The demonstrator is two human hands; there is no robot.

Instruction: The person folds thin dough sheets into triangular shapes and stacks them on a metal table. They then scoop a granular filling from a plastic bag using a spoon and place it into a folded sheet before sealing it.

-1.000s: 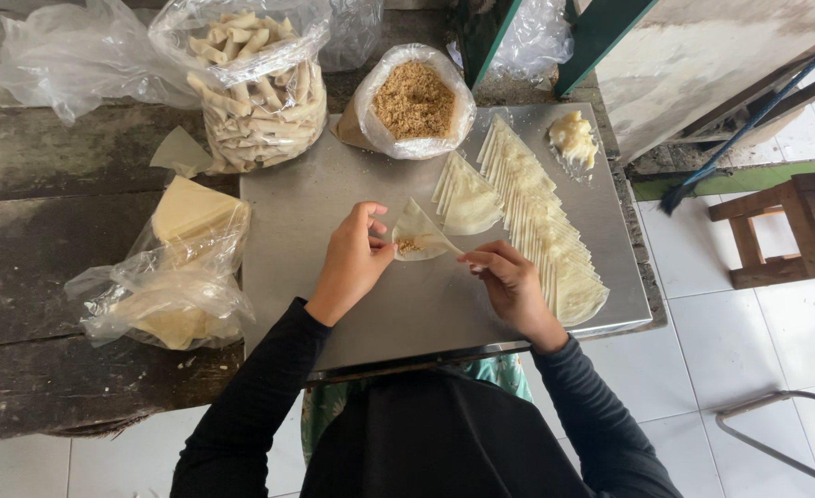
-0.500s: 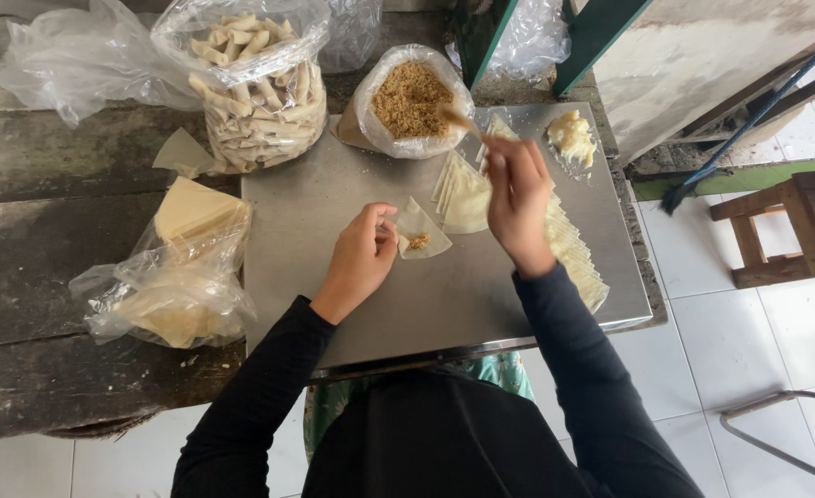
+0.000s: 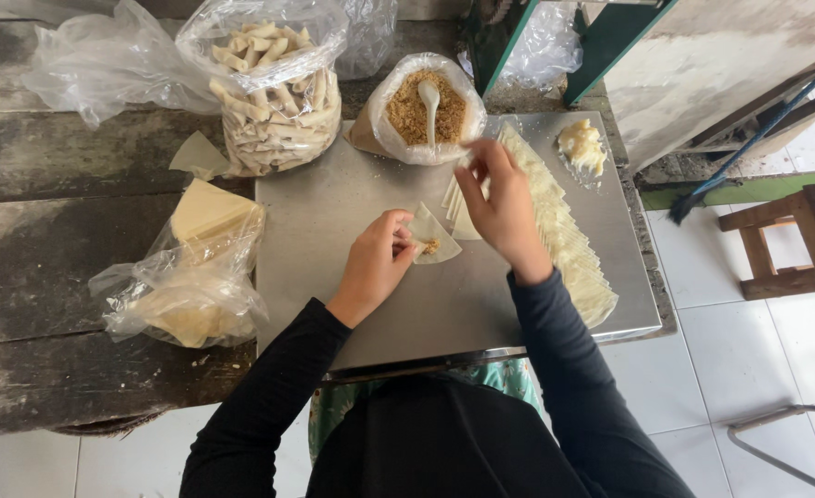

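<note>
Head cam: left hand (image 3: 375,263) fingers pinched on the triangular wrapper (image 3: 430,242) with filling now on it, right hand (image 3: 499,203) empty, fingers loosely apart, back from the filling bag (image 3: 426,111) where the spoon (image 3: 428,100) now sits, so scooping looks done.

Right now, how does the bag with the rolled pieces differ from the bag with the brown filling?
The bag of rolled pieces is bigger and stands on the wooden table; the bag of brown filling is smaller and sits at the metal tray's far edge. The first holds pale rolled sticks; the second holds brown crumbs with a white spoon in them. Both are clear plastic, open at the top.
</note>
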